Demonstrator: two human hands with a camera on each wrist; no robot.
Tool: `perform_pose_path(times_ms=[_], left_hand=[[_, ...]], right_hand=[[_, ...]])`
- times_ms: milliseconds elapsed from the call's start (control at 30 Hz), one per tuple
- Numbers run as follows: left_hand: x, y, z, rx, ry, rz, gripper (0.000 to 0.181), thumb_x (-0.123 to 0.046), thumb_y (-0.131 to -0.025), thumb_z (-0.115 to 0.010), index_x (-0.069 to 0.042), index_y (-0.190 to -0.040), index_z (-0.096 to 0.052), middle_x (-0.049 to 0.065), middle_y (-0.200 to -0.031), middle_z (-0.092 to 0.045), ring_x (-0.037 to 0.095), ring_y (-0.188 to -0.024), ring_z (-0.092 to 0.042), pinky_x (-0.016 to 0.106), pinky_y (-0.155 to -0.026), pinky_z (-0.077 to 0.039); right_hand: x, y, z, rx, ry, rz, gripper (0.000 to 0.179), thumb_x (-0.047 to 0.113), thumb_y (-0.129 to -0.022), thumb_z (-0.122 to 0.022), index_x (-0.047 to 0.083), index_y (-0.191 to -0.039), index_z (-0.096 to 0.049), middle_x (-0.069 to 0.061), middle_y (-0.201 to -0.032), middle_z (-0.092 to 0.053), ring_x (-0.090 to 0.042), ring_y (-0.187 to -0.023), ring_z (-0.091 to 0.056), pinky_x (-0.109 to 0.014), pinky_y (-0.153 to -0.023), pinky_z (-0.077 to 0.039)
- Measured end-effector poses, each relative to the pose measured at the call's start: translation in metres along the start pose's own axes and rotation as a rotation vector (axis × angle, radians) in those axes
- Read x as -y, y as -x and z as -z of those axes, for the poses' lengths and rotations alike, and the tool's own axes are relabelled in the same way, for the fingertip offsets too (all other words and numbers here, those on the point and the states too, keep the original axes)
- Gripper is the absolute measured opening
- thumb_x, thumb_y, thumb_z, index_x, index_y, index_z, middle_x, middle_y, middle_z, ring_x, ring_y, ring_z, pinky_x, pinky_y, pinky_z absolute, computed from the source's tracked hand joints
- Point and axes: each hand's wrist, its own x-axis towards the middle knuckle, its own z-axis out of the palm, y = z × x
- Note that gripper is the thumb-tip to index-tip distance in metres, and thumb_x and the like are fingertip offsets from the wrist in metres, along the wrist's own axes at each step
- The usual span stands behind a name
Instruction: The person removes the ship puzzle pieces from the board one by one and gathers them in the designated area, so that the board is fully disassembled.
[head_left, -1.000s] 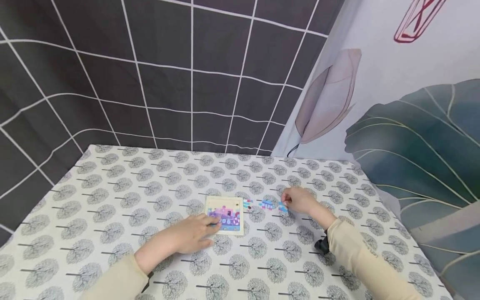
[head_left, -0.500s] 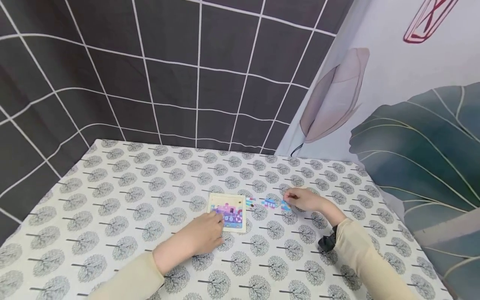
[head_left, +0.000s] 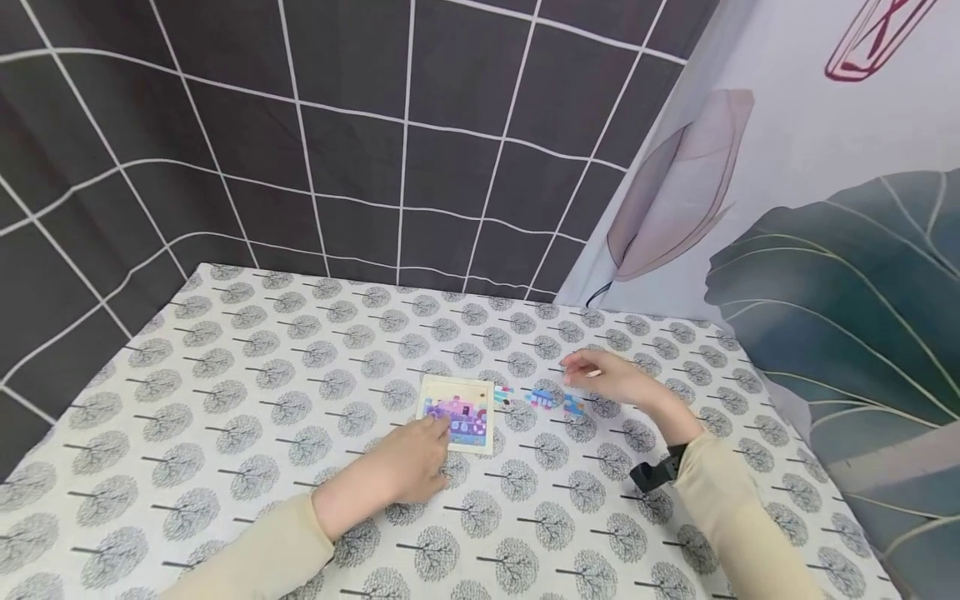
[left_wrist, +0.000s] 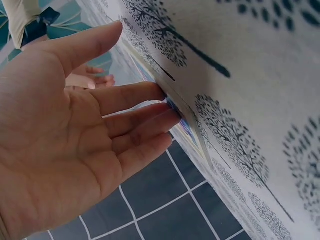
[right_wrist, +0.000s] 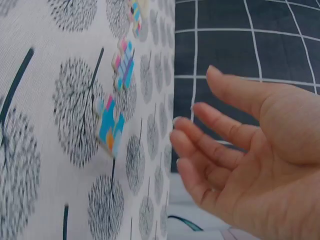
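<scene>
Two hands, one picture-puzzle board [head_left: 468, 392] and three loose jigsaw pieces [head_left: 542, 399] show. The left hand [head_left: 412, 460] has its fingers extended, their tips touching the board's near left part, gripping nothing. The right hand [head_left: 613, 379] is released, fingers loosely bent above the table. The pieces lie in a row right of the board; half a second ago the right fingertips were at the rightmost one, and now they are apart from it, farther back. Tree-printed white cloth [head_left: 300, 517] covers the table; beyond hangs dark grid-patterned fabric [head_left: 337, 150], with leaf-printed fabric [head_left: 847, 308] right
</scene>
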Motion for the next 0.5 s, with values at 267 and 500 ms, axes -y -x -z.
perform_pose_path(times_ms=[267, 500], left_hand=[[-0.003, 0.003, 0.005, 0.014, -0.097, -0.045, 0.054, -0.032, -0.088, -0.057, 0.006, -0.127, -0.053, 0.018, -0.142, -0.042, 0.026, -0.121, -0.047, 0.035, -0.107, -0.037], [-0.004, 0.004, 0.004, 0.041, -0.043, -0.006, 0.056, -0.03, -0.089, -0.056, 0.006, -0.131, -0.048, 0.016, -0.144, -0.039, 0.028, -0.129, -0.041, 0.038, -0.11, -0.033]], right_hand=[[0.013, -0.02, -0.018, 0.025, -0.049, 0.076, 0.055, 0.027, -0.084, -0.068, 0.002, -0.13, -0.05, -0.017, -0.13, -0.054, -0.033, -0.121, -0.049, -0.047, -0.103, -0.04], [0.033, -0.037, -0.033, 0.05, -0.043, 0.116, 0.056, 0.022, -0.081, -0.072, 0.004, -0.13, -0.051, -0.013, -0.13, -0.055, -0.028, -0.12, -0.05, -0.044, -0.105, -0.039]])
